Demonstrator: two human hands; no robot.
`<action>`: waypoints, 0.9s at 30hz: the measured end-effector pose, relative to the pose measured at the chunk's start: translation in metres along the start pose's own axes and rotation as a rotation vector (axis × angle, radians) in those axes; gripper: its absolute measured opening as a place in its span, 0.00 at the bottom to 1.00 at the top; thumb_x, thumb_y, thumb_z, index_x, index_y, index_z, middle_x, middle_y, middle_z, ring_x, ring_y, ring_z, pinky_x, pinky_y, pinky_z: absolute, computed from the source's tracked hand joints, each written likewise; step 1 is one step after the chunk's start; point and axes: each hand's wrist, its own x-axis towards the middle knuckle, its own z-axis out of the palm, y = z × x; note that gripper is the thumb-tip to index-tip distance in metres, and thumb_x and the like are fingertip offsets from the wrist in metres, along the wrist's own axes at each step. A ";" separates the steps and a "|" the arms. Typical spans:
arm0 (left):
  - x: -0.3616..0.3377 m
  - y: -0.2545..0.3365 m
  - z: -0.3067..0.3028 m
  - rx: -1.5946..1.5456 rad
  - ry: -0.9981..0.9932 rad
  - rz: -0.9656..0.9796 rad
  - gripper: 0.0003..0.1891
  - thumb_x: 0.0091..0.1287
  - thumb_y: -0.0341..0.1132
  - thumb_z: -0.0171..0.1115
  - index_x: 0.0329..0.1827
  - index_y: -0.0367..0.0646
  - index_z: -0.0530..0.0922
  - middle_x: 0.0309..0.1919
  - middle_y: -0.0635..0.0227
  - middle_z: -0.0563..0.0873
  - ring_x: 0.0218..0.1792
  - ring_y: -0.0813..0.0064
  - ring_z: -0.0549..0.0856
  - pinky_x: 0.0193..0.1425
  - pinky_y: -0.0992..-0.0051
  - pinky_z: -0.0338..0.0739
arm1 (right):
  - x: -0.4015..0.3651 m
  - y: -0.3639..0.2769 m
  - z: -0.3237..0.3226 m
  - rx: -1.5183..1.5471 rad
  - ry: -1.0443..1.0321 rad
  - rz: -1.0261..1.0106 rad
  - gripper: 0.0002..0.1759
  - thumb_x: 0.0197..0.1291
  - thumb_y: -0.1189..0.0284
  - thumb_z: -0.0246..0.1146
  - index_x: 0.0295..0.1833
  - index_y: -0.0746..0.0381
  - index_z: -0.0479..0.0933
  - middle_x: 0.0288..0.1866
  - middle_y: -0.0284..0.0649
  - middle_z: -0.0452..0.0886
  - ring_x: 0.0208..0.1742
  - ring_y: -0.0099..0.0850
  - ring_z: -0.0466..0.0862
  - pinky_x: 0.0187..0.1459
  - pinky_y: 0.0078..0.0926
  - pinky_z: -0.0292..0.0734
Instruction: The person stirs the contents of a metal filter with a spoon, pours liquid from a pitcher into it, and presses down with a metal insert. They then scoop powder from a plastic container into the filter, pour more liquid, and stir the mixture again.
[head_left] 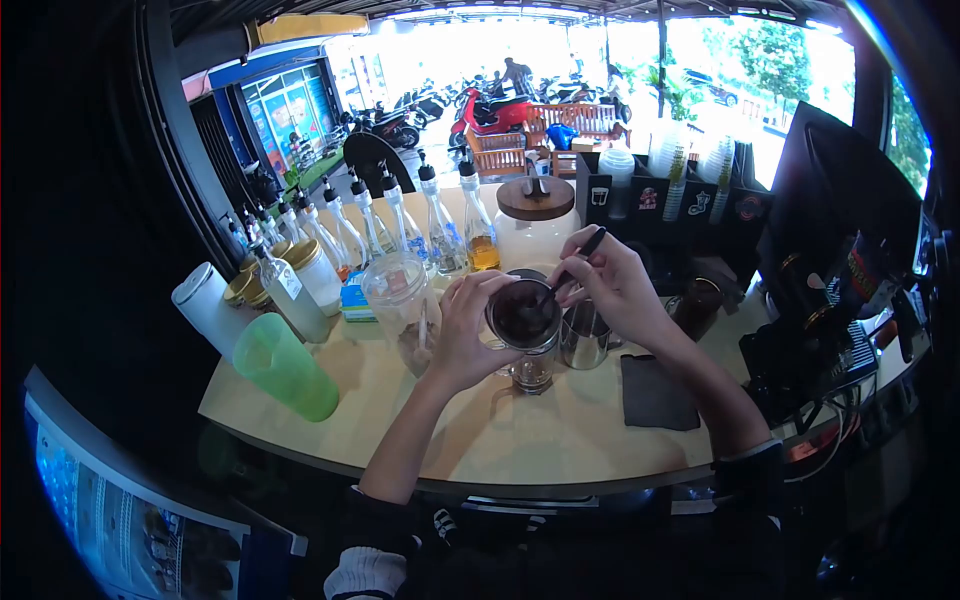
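My left hand (464, 335) is closed round the side of a round container (524, 312) with dark contents, tilted so its mouth faces me. My right hand (612, 288) pinches a utensil with a black handle (594, 241). Its lower end reaches toward the container's mouth, and I cannot make out its tip. Under the container stands a clear glass mug (532, 376), partly hidden. A metal pitcher (584, 342) sits just right of it, below my right hand. Left of my left hand is a clear lidded plastic jar (400, 310).
Pump bottles (440, 225) line the counter's far left. A green tumbler (288, 368) stands near the left edge, and a wooden-lidded jar (537, 235) behind my hands. At right lie a dark folded cloth (660, 390) and a machine (820, 310). A cup rack (650, 200) stands behind.
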 end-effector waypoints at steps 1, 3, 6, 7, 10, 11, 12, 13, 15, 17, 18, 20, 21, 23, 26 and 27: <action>0.001 -0.002 0.000 -0.002 -0.014 0.016 0.43 0.36 0.42 0.81 0.60 0.49 0.71 0.55 0.66 0.74 0.62 0.63 0.73 0.71 0.58 0.56 | 0.001 0.001 0.000 0.002 -0.006 0.000 0.05 0.71 0.76 0.51 0.46 0.67 0.68 0.33 0.41 0.82 0.33 0.21 0.84 0.35 0.19 0.82; 0.000 -0.004 -0.001 -0.002 -0.027 0.030 0.43 0.36 0.42 0.81 0.60 0.49 0.71 0.56 0.66 0.73 0.63 0.63 0.72 0.71 0.58 0.56 | 0.002 0.001 0.000 -0.105 -0.119 -0.004 0.06 0.70 0.76 0.52 0.47 0.68 0.68 0.33 0.41 0.83 0.33 0.20 0.84 0.35 0.20 0.81; -0.001 -0.004 -0.002 -0.010 -0.036 -0.002 0.43 0.36 0.41 0.80 0.61 0.49 0.71 0.58 0.66 0.72 0.64 0.60 0.69 0.71 0.58 0.57 | 0.006 0.001 -0.001 -0.090 -0.063 -0.043 0.06 0.70 0.76 0.53 0.47 0.68 0.69 0.33 0.41 0.83 0.32 0.20 0.83 0.36 0.20 0.81; -0.002 -0.004 -0.002 -0.007 -0.036 -0.009 0.43 0.37 0.41 0.80 0.61 0.49 0.71 0.58 0.66 0.72 0.64 0.59 0.69 0.71 0.58 0.57 | 0.005 0.001 0.001 -0.087 -0.068 -0.043 0.06 0.70 0.76 0.53 0.47 0.68 0.69 0.33 0.41 0.83 0.32 0.20 0.83 0.36 0.20 0.81; -0.004 -0.004 -0.002 -0.001 -0.032 -0.009 0.42 0.37 0.40 0.80 0.61 0.49 0.71 0.58 0.65 0.72 0.64 0.58 0.68 0.71 0.58 0.58 | 0.000 0.001 0.008 -0.129 -0.140 -0.022 0.06 0.70 0.75 0.53 0.47 0.67 0.69 0.33 0.40 0.83 0.33 0.19 0.83 0.36 0.19 0.81; -0.004 -0.005 -0.001 0.001 -0.026 -0.003 0.42 0.38 0.40 0.79 0.61 0.50 0.71 0.58 0.65 0.72 0.64 0.58 0.69 0.70 0.58 0.58 | 0.000 0.003 0.009 -0.099 -0.103 -0.048 0.06 0.71 0.75 0.52 0.47 0.67 0.69 0.34 0.39 0.83 0.33 0.19 0.83 0.36 0.19 0.81; -0.004 -0.005 -0.001 -0.002 -0.029 -0.002 0.42 0.38 0.40 0.79 0.61 0.50 0.71 0.58 0.65 0.72 0.64 0.58 0.69 0.70 0.58 0.58 | -0.001 0.005 0.009 -0.070 -0.064 -0.074 0.06 0.71 0.74 0.52 0.47 0.67 0.69 0.34 0.39 0.83 0.33 0.19 0.83 0.36 0.19 0.81; -0.003 -0.006 -0.001 0.018 -0.012 0.005 0.42 0.38 0.39 0.80 0.61 0.49 0.71 0.58 0.64 0.73 0.63 0.59 0.71 0.68 0.60 0.61 | -0.002 0.007 0.009 -0.071 -0.061 -0.072 0.06 0.71 0.74 0.52 0.47 0.67 0.69 0.34 0.39 0.83 0.33 0.19 0.83 0.36 0.19 0.81; -0.001 -0.006 -0.001 0.032 0.001 0.017 0.42 0.38 0.38 0.80 0.61 0.49 0.71 0.57 0.63 0.73 0.61 0.61 0.73 0.65 0.62 0.64 | -0.005 0.009 0.009 -0.003 -0.057 0.004 0.06 0.72 0.73 0.51 0.47 0.66 0.69 0.37 0.39 0.82 0.34 0.20 0.83 0.37 0.19 0.81; 0.002 -0.004 0.000 0.050 -0.006 0.002 0.41 0.38 0.39 0.80 0.61 0.48 0.71 0.56 0.64 0.74 0.60 0.62 0.74 0.64 0.63 0.65 | -0.012 0.005 0.009 0.050 -0.016 0.009 0.06 0.72 0.73 0.51 0.47 0.65 0.68 0.38 0.39 0.81 0.36 0.21 0.83 0.38 0.19 0.82; 0.002 -0.005 0.001 0.044 -0.008 0.006 0.41 0.38 0.39 0.80 0.61 0.48 0.71 0.56 0.64 0.74 0.60 0.62 0.74 0.64 0.63 0.65 | -0.014 0.003 0.009 0.108 0.018 0.012 0.06 0.72 0.73 0.51 0.48 0.65 0.68 0.40 0.40 0.80 0.37 0.22 0.83 0.40 0.20 0.82; 0.003 -0.009 0.005 0.004 -0.030 -0.061 0.41 0.38 0.42 0.80 0.60 0.49 0.71 0.55 0.66 0.74 0.61 0.61 0.72 0.70 0.58 0.58 | -0.016 0.002 0.005 0.142 0.073 -0.003 0.07 0.72 0.72 0.51 0.49 0.65 0.67 0.40 0.40 0.79 0.38 0.23 0.83 0.41 0.21 0.83; 0.003 -0.010 0.006 -0.003 -0.033 -0.057 0.41 0.38 0.42 0.80 0.60 0.49 0.71 0.55 0.66 0.74 0.61 0.61 0.72 0.70 0.58 0.58 | -0.018 0.001 0.004 0.179 0.126 -0.019 0.08 0.72 0.71 0.51 0.49 0.65 0.67 0.40 0.40 0.79 0.40 0.24 0.83 0.42 0.22 0.83; 0.004 -0.012 0.010 0.022 -0.041 -0.087 0.41 0.38 0.44 0.80 0.59 0.48 0.72 0.51 0.66 0.77 0.58 0.62 0.75 0.69 0.59 0.59 | -0.022 0.000 0.002 0.187 0.167 -0.026 0.09 0.73 0.70 0.52 0.48 0.66 0.69 0.41 0.40 0.78 0.40 0.25 0.84 0.43 0.24 0.84; 0.008 -0.011 0.012 -0.022 -0.009 -0.066 0.39 0.35 0.40 0.82 0.55 0.45 0.75 0.46 0.67 0.78 0.53 0.65 0.79 0.60 0.65 0.70 | -0.030 0.001 0.000 0.194 0.195 -0.009 0.10 0.72 0.70 0.52 0.46 0.68 0.71 0.42 0.39 0.78 0.41 0.26 0.84 0.45 0.24 0.83; 0.009 -0.012 0.014 -0.030 -0.016 -0.056 0.39 0.35 0.40 0.82 0.55 0.45 0.75 0.46 0.67 0.78 0.53 0.65 0.79 0.60 0.65 0.70 | -0.033 0.001 0.001 0.122 0.188 -0.021 0.10 0.72 0.71 0.53 0.45 0.68 0.72 0.42 0.39 0.78 0.42 0.26 0.84 0.46 0.24 0.83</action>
